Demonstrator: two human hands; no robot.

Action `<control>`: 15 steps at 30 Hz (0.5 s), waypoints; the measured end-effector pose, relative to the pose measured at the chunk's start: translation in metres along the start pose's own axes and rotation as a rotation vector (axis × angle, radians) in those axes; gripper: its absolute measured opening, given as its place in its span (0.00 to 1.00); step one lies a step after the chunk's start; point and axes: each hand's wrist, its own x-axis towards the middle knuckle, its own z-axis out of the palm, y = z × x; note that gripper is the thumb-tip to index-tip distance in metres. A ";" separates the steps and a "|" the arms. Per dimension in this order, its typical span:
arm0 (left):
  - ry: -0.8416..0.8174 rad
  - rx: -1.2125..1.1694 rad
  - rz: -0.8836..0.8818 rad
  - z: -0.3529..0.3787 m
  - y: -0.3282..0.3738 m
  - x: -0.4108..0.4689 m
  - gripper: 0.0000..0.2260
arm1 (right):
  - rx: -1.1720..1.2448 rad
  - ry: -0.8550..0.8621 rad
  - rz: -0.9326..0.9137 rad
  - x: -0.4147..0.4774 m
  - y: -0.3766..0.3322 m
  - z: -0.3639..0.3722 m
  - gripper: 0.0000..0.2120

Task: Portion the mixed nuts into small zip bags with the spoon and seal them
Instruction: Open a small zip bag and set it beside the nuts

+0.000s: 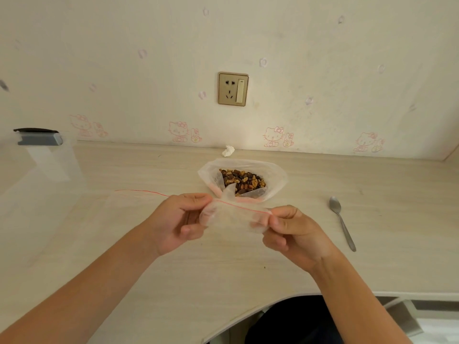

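Your left grip [178,219] pinches the left end of a small zip bag [236,217], thumb and curled fingers closed on the plastic. Your right grip [293,234] pinches the right end at the red zip line. The bag is held between both hands, just above the desk [372,184], with its red line running along the top. Can't tell if the zip is open or closed. Just behind it, the mixed nuts [242,181] sit in a large clear bag [275,177] lying open on the desk. The spoon [341,222] lies flat on the desk to your right, apart from your hand, bowl toward the wall. Another flat zip bag [139,194] lies on the desk to your left. A crumpled tissue [228,150] lies by the wall, below a wall socket [233,88].
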 end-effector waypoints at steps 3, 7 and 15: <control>-0.013 0.011 -0.039 0.004 -0.009 0.001 0.13 | 0.199 -0.245 -0.009 0.004 0.005 0.006 0.07; -0.154 -0.117 0.044 -0.004 -0.003 -0.001 0.10 | 0.117 -0.152 0.096 0.002 0.003 0.005 0.10; -0.089 0.084 0.098 0.003 0.003 -0.002 0.13 | -0.330 0.034 0.070 -0.003 0.006 0.010 0.08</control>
